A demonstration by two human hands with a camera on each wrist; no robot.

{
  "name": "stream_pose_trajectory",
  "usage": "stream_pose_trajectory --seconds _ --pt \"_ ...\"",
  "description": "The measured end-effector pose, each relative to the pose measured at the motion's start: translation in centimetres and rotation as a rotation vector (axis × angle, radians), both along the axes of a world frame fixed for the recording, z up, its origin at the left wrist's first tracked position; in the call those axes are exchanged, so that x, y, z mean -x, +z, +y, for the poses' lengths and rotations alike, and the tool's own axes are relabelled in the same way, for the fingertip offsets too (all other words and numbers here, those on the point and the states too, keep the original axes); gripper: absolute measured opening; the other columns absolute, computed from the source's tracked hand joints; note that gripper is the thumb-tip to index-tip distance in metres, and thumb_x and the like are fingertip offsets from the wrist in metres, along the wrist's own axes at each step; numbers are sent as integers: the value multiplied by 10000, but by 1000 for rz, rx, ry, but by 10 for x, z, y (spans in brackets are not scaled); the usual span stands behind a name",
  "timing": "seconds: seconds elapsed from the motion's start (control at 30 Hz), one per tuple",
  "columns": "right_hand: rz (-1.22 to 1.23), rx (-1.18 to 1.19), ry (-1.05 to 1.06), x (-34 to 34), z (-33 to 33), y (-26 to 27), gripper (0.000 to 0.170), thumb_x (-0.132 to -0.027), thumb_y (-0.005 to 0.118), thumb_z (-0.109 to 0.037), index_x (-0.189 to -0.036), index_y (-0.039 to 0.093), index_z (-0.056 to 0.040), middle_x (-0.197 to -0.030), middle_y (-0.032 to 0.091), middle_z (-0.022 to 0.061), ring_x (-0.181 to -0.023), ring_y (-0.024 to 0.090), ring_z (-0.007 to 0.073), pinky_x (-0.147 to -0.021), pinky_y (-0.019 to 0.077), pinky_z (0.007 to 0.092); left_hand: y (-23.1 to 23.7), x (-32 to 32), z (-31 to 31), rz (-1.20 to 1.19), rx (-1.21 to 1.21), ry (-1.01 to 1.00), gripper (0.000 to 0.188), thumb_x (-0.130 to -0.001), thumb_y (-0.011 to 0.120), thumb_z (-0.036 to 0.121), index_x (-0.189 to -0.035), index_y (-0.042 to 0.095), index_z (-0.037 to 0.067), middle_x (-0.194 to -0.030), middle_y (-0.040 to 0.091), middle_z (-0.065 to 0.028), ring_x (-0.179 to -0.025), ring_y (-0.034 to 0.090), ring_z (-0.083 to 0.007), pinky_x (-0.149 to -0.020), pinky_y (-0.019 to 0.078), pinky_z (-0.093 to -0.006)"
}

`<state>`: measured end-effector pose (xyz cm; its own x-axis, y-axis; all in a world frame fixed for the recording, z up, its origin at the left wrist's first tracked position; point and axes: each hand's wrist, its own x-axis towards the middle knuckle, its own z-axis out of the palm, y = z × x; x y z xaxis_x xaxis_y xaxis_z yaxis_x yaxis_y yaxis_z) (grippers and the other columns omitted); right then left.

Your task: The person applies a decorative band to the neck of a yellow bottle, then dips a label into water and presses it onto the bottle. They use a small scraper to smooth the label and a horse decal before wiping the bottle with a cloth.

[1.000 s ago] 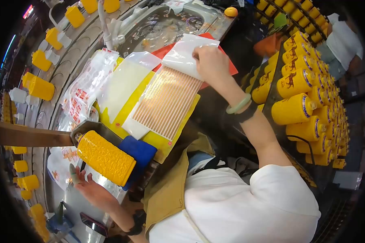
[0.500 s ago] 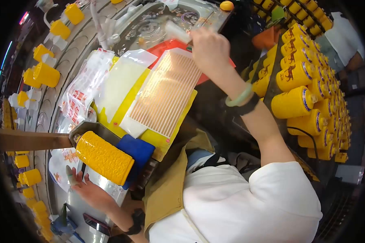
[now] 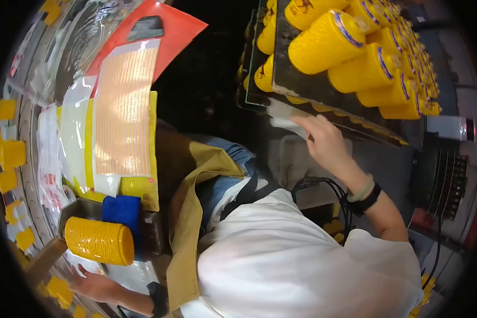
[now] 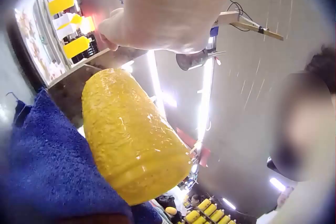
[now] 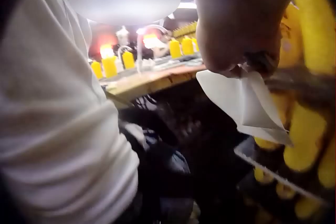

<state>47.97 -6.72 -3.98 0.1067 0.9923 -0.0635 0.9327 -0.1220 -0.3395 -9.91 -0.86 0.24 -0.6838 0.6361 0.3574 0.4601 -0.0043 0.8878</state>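
My right hand (image 3: 327, 144) pinches a piece of white backing paper (image 5: 242, 100), blurred in the head view, low beside the rack of yellow bottles. On the left, my left hand (image 3: 96, 287) is held with its fingers loosely spread just below a yellow textured bottle (image 3: 98, 241) and grips nothing. That bottle lies on its side in a dark holder (image 3: 78, 208). Against it is a folded blue cloth (image 3: 121, 211). Beyond, a sheet of striped orange-and-white stickers (image 3: 126, 114) lies over a yellow sheet (image 3: 152, 159).
Close to my right stands a dark rack (image 3: 286, 87) loaded with many yellow bottles (image 3: 328, 45). A red sheet (image 3: 180, 32) lies at the bench's far end. Yellow bottles (image 3: 11, 153) line the conveyor on the left. Black cables (image 3: 323, 183) hang below my right arm.
My right hand has pulled the white paper off the sticker sheet and swung it right, away from the bench. The head view has turned right. My left hand stays near the bottle.
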Motion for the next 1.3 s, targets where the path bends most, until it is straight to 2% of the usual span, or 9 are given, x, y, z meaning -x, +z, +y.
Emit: stream_pose_trajectory --seconds 0.17,0.2,0.23,0.3,0.5,0.63,0.8,1.0,1.3 --pt "-230 377 -208 -102 -135 -155 393 -903 554 -66 -1271 688 -99 -1105 733 193 -1050 690 401 -889 550 504 7 -18 11 -102 -64 -9 487 -1134 277 345 -1458 427 13 -1536 484 -182 -1425 449 -306 -1213 346 -476" --pt "-221 636 -272 -107 -142 -159 336 -961 534 -127 -1248 707 -100 -1128 731 214 -1061 702 401 -913 553 503 -5 -6 11 168 8 -53 529 -1137 277 376 -1491 415 8 -1541 486 -177 -1422 453 -305 -1203 345 -467" --pt "-254 879 -308 -113 -141 -164 305 -956 598 -176 -1223 726 -100 -1146 725 238 -1095 694 409 -939 551 501 -16 6 0 78 3 -60 543 -1138 275 392 -1494 426 11 -1549 484 -173 -1444 427 -300 -1207 329 -454" --pt "-157 761 -320 -95 -107 -154 320 -868 751 -202 -1169 747 -94 -1168 717 247 -1096 691 413 -947 551 495 -19 -2 -8 -81 -115 -118 534 -1132 318 406 -1489 452 31 -1543 493 -155 -1410 424 -278 -1219 277 -448" --pt "191 52 248 58 82 -34 141 -890 754 -151 -868 689 -28 -852 649 138 -848 653 365 -727 520 466 -33 -38 -27 -291 -172 -47 533 -1128 361 388 -1522 451 41 -1488 519 -112 -1257 486 -214 -1095 358 -412" --pt "391 -203 631 169 184 28 188 -926 725 -205 -874 681 -30 -865 652 138 -842 643 362 -726 514 455 -44 -63 -44 -286 -153 -10 547 -1093 432 381 -1524 474 46 -1454 533 -82 -1214 491 -178 -1030 384 -361" --pt "398 -139 984 277 275 19 158 -909 751 -157 -974 711 -19 -878 672 136 -834 656 298 -751 524 390 -35 -107 -59 -185 -81 -121 659 -1055 541 415 -1555 413 5 -1465 483 -124 -1227 480 -194 -1045 412 -386" --pt "88 150 1221 325 336 -4 213 -858 769 -211 -964 726 -32 -930 690 160 -929 673 331 -854 530 417 -45 -120 -73 -120 10 -120 1064 -743 909 312 -1586 339 2 -1439 373 -112 -1253 469 -236 -1086 406 -394" --pt "160 279 1335 330 351 -2 145 -836 762 -109 -913 702 -1 -881 701 177 -849 678 349 -793 537 414 -40 -130 -63 -8 142 -25 1035 -680 982 199 -1522 409 15 -1418 353 -121 -1225 498 -252 -1052 458 -375"
